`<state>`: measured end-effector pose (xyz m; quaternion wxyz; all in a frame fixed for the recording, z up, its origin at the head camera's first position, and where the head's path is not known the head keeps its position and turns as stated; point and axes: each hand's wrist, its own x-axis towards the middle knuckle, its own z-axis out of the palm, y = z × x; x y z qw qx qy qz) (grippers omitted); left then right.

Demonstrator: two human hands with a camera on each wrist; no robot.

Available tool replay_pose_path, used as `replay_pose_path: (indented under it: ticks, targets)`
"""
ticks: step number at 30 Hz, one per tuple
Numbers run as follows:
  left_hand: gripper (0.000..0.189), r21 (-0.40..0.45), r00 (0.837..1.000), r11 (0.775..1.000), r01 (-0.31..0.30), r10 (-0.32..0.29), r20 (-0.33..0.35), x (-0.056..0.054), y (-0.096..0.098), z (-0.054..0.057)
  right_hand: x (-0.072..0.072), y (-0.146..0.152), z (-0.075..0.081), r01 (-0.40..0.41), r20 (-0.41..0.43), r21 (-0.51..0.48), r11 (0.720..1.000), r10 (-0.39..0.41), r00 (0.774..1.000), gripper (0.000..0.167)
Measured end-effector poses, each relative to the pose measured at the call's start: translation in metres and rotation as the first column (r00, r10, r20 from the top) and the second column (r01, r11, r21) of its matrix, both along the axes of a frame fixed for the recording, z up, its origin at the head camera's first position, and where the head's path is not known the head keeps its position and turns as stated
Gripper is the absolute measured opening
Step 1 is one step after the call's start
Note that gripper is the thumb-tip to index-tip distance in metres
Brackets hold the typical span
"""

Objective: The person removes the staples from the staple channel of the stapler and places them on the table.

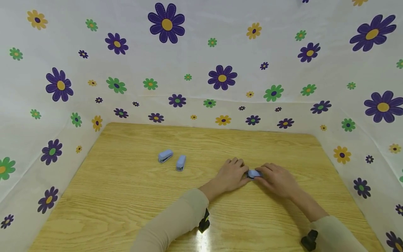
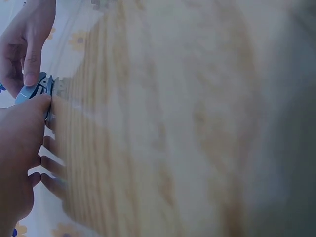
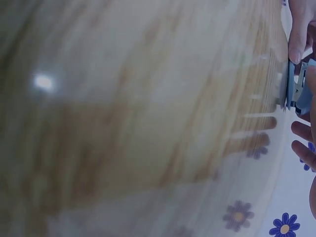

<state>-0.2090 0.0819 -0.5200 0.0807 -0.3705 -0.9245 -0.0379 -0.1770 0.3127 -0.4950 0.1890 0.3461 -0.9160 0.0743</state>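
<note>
A small light-blue stapler lies between my two hands, close over the table on the right of the middle. My left hand pinches its left end, the thumb in front and the index finger behind. From the other side my right hand grips the opposite end between thumb and fingers. In the left wrist view the stapler stands with its blue top apart from the base. The right wrist view has the stapler at its right edge, part of it behind the fingers.
Two more light-blue staplers lie farther left on the wooden table: one stapler slanted, the other stapler pointing toward me. A white flower-print cloth rises behind the table and along both sides.
</note>
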Motion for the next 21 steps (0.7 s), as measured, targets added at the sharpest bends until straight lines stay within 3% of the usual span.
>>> replay_pose_path:
  ticks: [11,21]
  targets:
    - [0.041,0.032,1.0,0.999,-0.015,0.014,0.009,0.0013,0.0015,0.0006,-0.0044,-0.0017,-0.0075,0.01,0.068,-0.102,0.995,-0.003,0.998,0.036]
    - [0.042,0.033,0.998,0.998,-0.044,0.043,0.046,0.0033,0.0039,0.0039,-0.0041,-0.0027,-0.008,0.036,0.188,-0.161,0.986,-0.005,0.982,0.026]
